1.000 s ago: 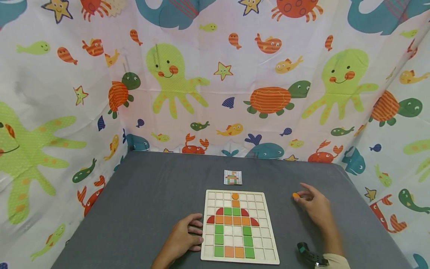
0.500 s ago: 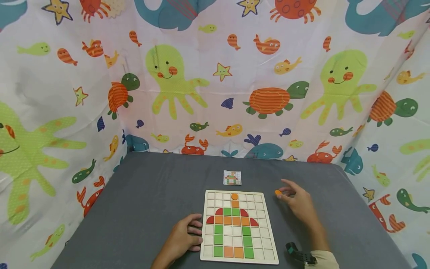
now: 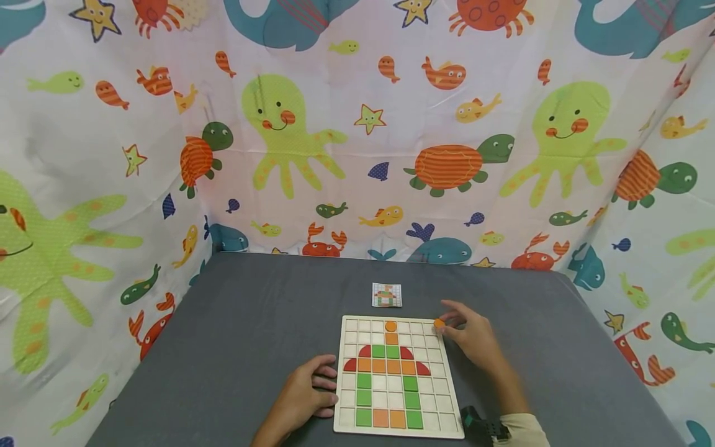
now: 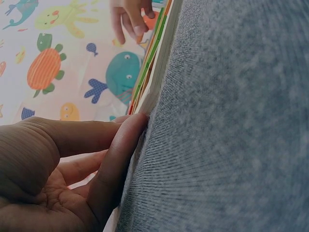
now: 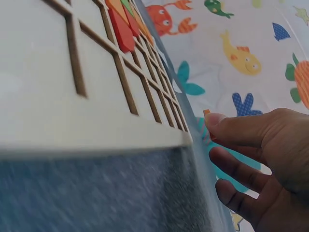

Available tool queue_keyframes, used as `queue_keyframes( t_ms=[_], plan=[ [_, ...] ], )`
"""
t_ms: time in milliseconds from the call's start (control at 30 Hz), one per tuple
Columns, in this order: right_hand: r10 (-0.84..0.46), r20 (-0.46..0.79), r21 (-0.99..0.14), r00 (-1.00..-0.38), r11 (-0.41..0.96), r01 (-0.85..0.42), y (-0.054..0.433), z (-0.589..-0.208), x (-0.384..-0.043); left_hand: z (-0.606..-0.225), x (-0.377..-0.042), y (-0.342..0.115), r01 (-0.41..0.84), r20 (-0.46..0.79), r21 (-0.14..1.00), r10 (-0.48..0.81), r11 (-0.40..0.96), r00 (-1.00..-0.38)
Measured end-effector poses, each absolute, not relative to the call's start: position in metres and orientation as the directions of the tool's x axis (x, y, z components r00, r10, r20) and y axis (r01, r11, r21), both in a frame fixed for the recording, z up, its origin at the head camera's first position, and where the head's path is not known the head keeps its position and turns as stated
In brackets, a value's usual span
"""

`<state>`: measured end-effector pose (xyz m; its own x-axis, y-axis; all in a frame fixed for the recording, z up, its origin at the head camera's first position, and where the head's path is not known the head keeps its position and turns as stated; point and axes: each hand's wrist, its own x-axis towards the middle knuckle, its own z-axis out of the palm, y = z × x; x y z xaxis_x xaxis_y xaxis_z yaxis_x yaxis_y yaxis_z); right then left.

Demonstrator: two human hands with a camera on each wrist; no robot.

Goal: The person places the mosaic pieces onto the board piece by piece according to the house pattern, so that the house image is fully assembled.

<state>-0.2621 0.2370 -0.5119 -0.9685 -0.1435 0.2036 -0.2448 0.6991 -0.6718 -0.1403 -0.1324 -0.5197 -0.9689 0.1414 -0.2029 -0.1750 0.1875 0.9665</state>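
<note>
A cream wooden grid board [image 3: 440, 422] lies on the table, bearing red, green and orange flat pieces. At its left edge rests my left hand [image 3: 303, 391], fingers loosely bent and fingertips touching the edge; the left wrist view shows the thumb and fingers [image 4: 129, 145] against the board's side. Over the board's far right corner, my right hand [image 3: 473, 335] pinches an orange round piece [image 3: 439, 323] between thumb and finger. That piece appears edge-on in the right wrist view. Another orange round piece [image 3: 391, 326] sits in the board's top row, above an orange square [image 3: 392, 338].
A small printed card [image 3: 386, 295] with a coloured grid pattern lies beyond the board. The grey cloth-covered table [image 3: 268, 304] extends around them. A curtain [image 3: 346, 149] printed with sea animals hangs behind and on both sides. A dark strap [image 3: 481, 428] circles the right wrist.
My right hand has moved left with the orange round piece, from the right side of the table to the board's far right corner. The left hand and board stay put.
</note>
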Motion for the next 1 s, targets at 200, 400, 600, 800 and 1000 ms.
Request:
queue_keyframes(
  t_ms=[200,400,600,800,1000],
  plan=[
    [-0.172,0.185,-0.68,-0.968,0.688,-0.252,0.223,-0.512,-0.262,-0.52,-0.141,-0.132,-0.176,-0.204,0.965,0.138,0.194,-0.969],
    [-0.193,0.169,-0.689,-0.967,0.678,-0.256,0.209,-0.512,-0.261,-0.52,-0.142,-0.131,-0.179,-0.207,0.964,0.134,0.196,-0.969],
    [-0.226,0.155,-0.713,-0.962,0.649,-0.268,0.197,-0.512,-0.263,-0.522,-0.141,-0.132,-0.176,-0.204,0.966,0.137,0.189,-0.969],
    [-0.251,0.121,-0.746,-0.961,0.616,-0.254,0.187,-0.511,-0.265,-0.523,-0.141,-0.132,-0.172,-0.198,0.969,0.14,0.179,-0.97],
    [-0.262,0.099,-0.744,-0.96,0.621,-0.246,0.177,-0.512,-0.268,-0.523,-0.141,-0.133,-0.169,-0.194,0.97,0.144,0.172,-0.97]
  ],
)
